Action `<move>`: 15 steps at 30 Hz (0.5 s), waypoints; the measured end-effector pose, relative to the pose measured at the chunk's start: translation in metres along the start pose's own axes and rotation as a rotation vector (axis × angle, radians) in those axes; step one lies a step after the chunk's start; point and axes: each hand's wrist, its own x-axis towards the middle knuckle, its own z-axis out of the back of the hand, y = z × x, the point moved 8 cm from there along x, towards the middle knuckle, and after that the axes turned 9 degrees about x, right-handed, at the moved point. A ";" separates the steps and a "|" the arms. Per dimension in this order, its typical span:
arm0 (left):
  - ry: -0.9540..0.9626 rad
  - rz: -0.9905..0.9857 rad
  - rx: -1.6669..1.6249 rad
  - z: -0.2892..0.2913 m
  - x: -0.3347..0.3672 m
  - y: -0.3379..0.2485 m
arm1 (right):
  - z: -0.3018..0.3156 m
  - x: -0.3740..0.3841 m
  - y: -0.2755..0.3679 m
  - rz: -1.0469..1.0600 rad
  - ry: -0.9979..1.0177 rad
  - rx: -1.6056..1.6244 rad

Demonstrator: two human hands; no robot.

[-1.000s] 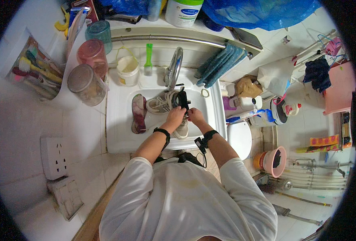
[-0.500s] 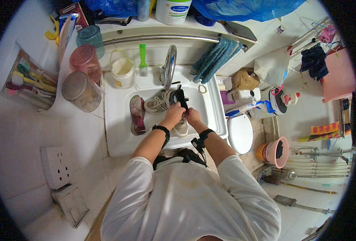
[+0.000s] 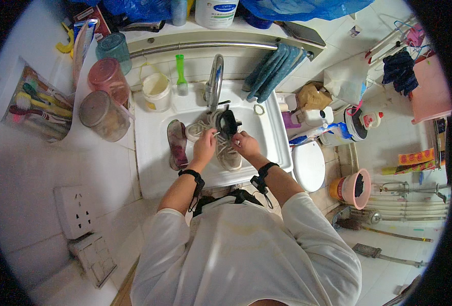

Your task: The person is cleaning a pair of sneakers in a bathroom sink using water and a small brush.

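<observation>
From left to right, we see a rounded off-white plastic tub [image 3: 158, 102] at the back of the glossy white ceramic sink [image 3: 152, 153], then a long, flat insole [image 3: 177, 145] mottled grey and dark red lying in the basin, then a brush [image 3: 180, 76] with a translucent green handle. Next comes a grubby beige laced shoe [image 3: 194, 133], partly hidden by a hand, and beyond it the curved chrome faucet [image 3: 215, 84]. Below the faucet, also in the basin, sits a second beige shoe [image 3: 229, 159], its rounded toe towards us and its dark lining open at the top; farther right hangs a ribbed-looking blue cloth [image 3: 273, 74]. Compared with half a second ago, the hands have parted: the left has moved off the second shoe's opening, leaving more dark lining exposed, while the insole keeps its place. Our left hand [image 3: 204, 147] now hovers left of that shoe, fingers curled and pinching a thin white lace [image 3: 215, 134]. Our right hand [image 3: 246, 145] is at the shoe's right side, fingertips gathered; we cannot tell whether they grip anything. Both forearms reach forward, bent inward.
</observation>
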 end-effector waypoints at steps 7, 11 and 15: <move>-0.078 0.012 0.466 -0.013 0.000 0.024 | -0.017 0.004 -0.011 0.022 0.082 -0.061; -0.033 -0.155 0.294 -0.018 0.000 -0.022 | -0.015 0.005 -0.025 -0.051 -0.089 0.030; 0.065 -0.334 0.188 -0.033 0.002 -0.050 | -0.012 0.004 -0.021 -0.073 -0.097 0.009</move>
